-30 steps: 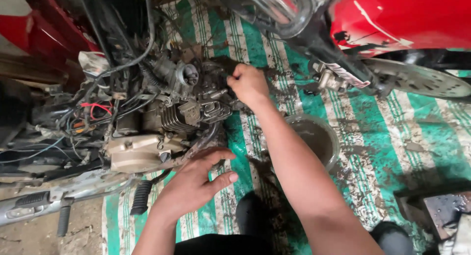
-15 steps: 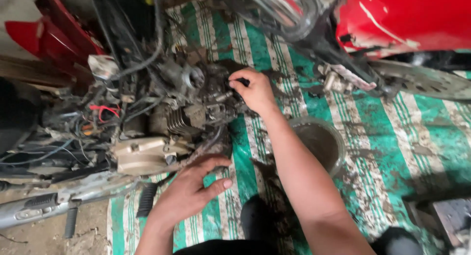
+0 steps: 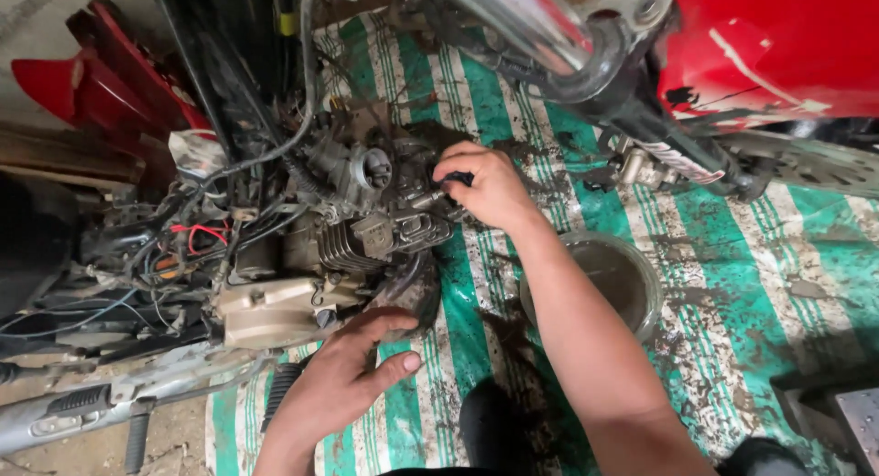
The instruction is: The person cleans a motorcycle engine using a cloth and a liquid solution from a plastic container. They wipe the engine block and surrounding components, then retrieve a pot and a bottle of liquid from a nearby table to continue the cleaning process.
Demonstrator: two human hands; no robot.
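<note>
A dirty motorcycle engine with a finned cylinder and a carburettor lies in the open frame at the left. My right hand reaches to the engine's right side, its fingers closed on a small dark part at the cylinder head. My left hand rests lower down with its fingers spread, the fingertips touching the dark round cover under the cylinder. It holds nothing.
A green and white striped mat covers the floor. A round bowl of murky liquid stands right of my forearm. A chrome exhaust pipe and red bodywork hang above. Loose wires and a footpeg are at the left.
The view has drawn closer to the engine. My right hand has kept working at the same spot on the cylinder head. My left hand stays under the engine.
</note>
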